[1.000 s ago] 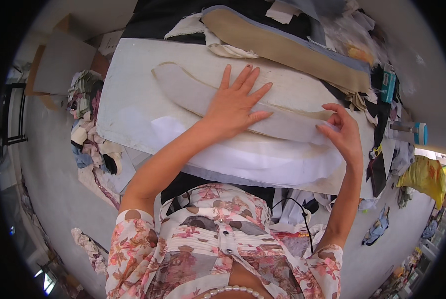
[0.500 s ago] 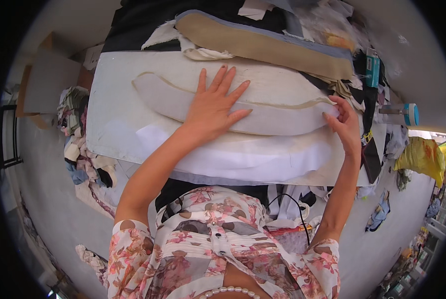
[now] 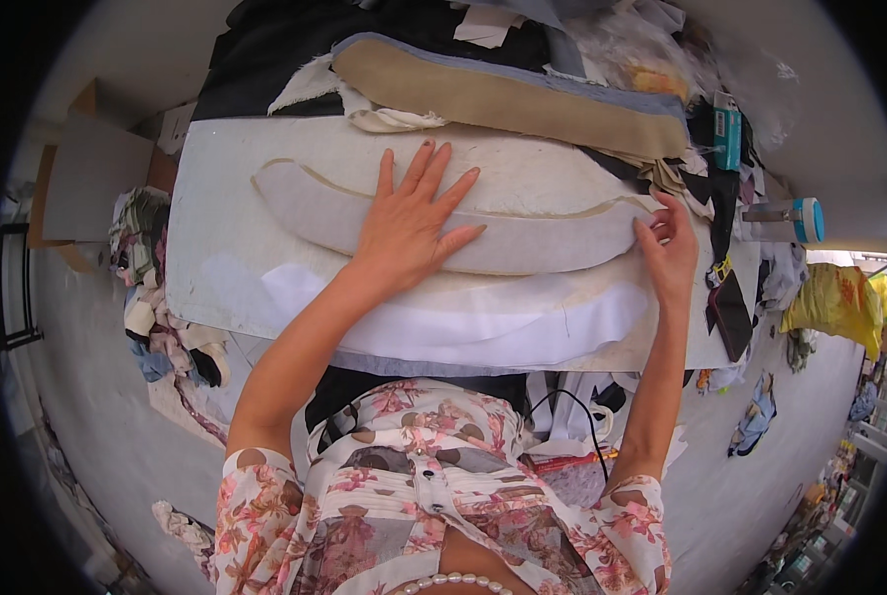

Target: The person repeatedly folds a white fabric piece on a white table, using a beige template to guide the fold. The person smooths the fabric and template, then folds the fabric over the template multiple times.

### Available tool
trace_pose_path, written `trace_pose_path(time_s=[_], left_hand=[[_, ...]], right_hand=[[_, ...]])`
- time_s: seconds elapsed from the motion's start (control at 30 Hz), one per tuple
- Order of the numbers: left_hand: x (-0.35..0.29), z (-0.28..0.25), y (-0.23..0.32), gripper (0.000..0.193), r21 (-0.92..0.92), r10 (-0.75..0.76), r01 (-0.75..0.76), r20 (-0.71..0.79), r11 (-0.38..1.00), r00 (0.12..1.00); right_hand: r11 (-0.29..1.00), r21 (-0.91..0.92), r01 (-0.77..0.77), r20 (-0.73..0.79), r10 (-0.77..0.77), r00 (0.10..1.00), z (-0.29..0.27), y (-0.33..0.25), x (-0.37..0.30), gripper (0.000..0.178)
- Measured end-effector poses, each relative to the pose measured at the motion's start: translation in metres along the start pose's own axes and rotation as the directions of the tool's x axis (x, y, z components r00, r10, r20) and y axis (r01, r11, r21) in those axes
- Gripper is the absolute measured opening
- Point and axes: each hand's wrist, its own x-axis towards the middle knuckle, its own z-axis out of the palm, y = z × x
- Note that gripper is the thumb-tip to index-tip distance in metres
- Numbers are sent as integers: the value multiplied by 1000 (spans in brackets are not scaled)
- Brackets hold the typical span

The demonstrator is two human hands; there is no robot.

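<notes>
A long curved strip of pale grey-white fabric, with a thin tan edge showing round it, lies across the white board. My left hand rests flat on its left half, fingers spread. At the strip's right end, my right hand pinches the corner between thumb and fingers. Nearer to me are curved white pieces of thin material, partly under my left forearm. Beyond the strip lies a pile of tan curved pieces with a blue-grey layer along its far edge.
Cream scraps and black cloth surround the pile. On the right are a teal box, a clear cup with a blue rim and a dark phone-like slab. Heaped cloth flanks the board's left side.
The whole view has shifted slightly. Both hands keep their places on the strip, the left one flat and the right one pinching the end.
</notes>
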Motion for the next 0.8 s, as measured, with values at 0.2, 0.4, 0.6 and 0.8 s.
trace_pose_path(time_s=[0.2, 0.4, 0.6, 0.8], left_hand=[[-1, -3, 0, 62, -6, 4, -4, -8, 1000, 1000], [0, 0, -1, 61, -21, 13, -13, -17, 1000, 1000], [-2, 9, -4, 64, -51, 7, -9, -49, 999, 999], [-10, -8, -8, 59, -383, -77, -18, -229, 923, 970]], right_hand=[[956, 276, 102, -23, -99, 995, 4, -30, 2, 19], [993, 66, -103, 226, 85, 970, 22, -19, 32, 36], [984, 161, -71, 202, 37, 979, 20, -38, 41, 27], [870, 227, 438, 237, -486, 841, 114, -144, 58, 15]])
